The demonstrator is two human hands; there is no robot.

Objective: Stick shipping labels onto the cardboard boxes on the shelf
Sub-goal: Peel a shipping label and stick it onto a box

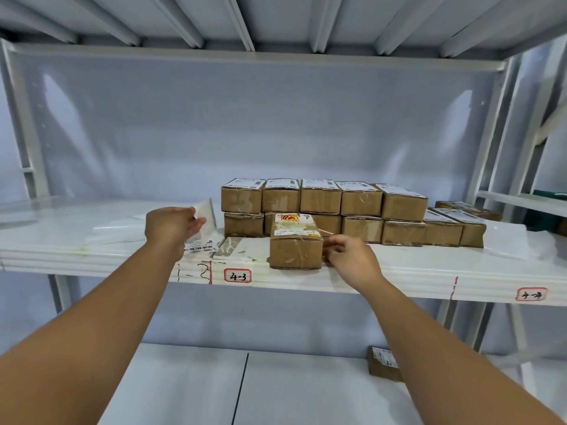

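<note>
While the left hand (171,228) grips a label (206,216), the right hand (349,259) pinches a box (296,251) at the shelf's (399,277) front edge.

Both bare arms reach forward, the left hand (171,230) raised with fingers pinched together, the right hand (351,260) lower, its fingers curled inward, knuckles up.

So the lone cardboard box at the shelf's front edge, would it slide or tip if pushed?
The lone box is low, wide and flat-bottomed, so it probably slides rather than tips. The white shelf looks smooth, which likely makes sliding easy. It sits near the front edge, so a pull toward the person could drop it. The right hand is at its side.
</note>
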